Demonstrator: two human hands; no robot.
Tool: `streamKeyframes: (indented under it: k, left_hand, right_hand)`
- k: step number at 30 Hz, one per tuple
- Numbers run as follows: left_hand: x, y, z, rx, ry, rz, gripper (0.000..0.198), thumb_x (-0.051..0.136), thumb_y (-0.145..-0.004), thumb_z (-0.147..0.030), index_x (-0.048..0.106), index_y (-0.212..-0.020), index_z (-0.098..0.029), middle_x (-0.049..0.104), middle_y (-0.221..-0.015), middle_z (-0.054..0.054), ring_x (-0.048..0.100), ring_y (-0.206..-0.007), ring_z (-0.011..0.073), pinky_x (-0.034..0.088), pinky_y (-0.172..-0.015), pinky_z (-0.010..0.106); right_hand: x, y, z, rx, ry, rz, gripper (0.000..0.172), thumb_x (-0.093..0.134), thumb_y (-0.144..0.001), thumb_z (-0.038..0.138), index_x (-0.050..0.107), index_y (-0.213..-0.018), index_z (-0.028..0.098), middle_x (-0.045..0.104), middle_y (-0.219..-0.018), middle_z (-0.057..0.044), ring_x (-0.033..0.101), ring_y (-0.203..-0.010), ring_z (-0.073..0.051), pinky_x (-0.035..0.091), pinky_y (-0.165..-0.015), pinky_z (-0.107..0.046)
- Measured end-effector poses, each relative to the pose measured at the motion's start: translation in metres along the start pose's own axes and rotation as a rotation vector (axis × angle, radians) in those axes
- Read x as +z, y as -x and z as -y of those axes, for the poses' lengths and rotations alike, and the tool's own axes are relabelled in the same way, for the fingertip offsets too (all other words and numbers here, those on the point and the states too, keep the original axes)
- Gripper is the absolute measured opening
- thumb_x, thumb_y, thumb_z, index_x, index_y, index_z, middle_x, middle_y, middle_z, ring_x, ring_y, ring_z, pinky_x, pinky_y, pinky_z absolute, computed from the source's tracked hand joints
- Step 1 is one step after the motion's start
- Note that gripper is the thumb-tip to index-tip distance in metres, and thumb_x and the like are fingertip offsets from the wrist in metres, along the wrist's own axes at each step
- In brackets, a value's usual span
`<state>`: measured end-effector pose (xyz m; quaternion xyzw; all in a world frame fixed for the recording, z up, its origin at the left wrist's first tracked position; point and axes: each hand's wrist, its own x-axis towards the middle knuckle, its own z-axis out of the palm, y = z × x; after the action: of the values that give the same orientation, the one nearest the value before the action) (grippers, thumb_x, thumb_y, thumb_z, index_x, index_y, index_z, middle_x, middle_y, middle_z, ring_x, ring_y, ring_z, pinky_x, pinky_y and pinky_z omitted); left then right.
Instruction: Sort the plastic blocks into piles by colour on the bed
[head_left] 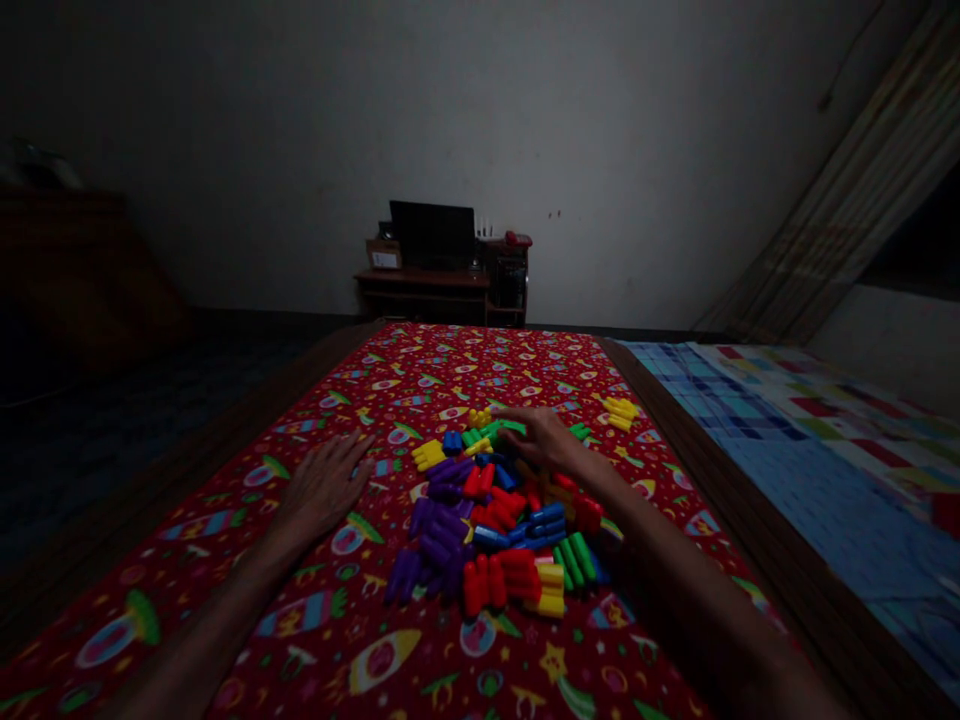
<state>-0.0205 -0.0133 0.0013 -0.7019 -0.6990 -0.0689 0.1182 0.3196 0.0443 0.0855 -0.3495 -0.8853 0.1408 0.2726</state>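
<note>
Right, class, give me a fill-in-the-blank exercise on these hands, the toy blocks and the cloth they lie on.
1. The left hand lies flat on the patterned ____ cloth.
2. The right hand reaches into the pile of colourful plastic ____.
3. One loose ____ block lies apart, to the right of the pile.
4. A dark monitor stands on the ____ desk by the wall.

Missing words: red; blocks; yellow; wooden

A dim home bedroom; a red rocket-print bedsheet point(420, 660); beyond it a low wooden desk point(442, 285) with a dark monitor point(433, 234); beside it a patchwork mattress point(810, 440).
</note>
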Motion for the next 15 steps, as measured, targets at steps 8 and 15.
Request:
streamKeyframes:
  k: [8,15]
  left_hand:
    - [0.0,0.0,0.0,-0.002,0.02,0.003,0.054,0.031,-0.093,-0.038,0.049,-0.138,-0.016,0.047,-0.145,0.011,0.039,-0.135,0.0306,0.031,-0.109,0.047]
    - [0.004,0.0,0.004,0.015,0.021,-0.022,0.054,0.028,-0.093,-0.039,0.049,-0.138,-0.018,0.048,-0.144,0.01,0.039,-0.135,0.03,0.031,-0.109,0.048]
  right_hand:
    - [0.037,-0.016,0.016,-0.061,0.08,0.268,0.02,0.056,-0.08,0.011,0.07,-0.092,0.018,0.066,-0.072,-0.001,0.053,-0.06,-0.01,0.032,-0.054,-0.02]
    - [0.018,-0.013,0.0,0.067,0.013,0.038,0.015,0.056,-0.081,0.014,0.07,-0.078,0.014,0.062,-0.065,0.0,0.049,-0.058,-0.009,0.031,-0.055,-0.019]
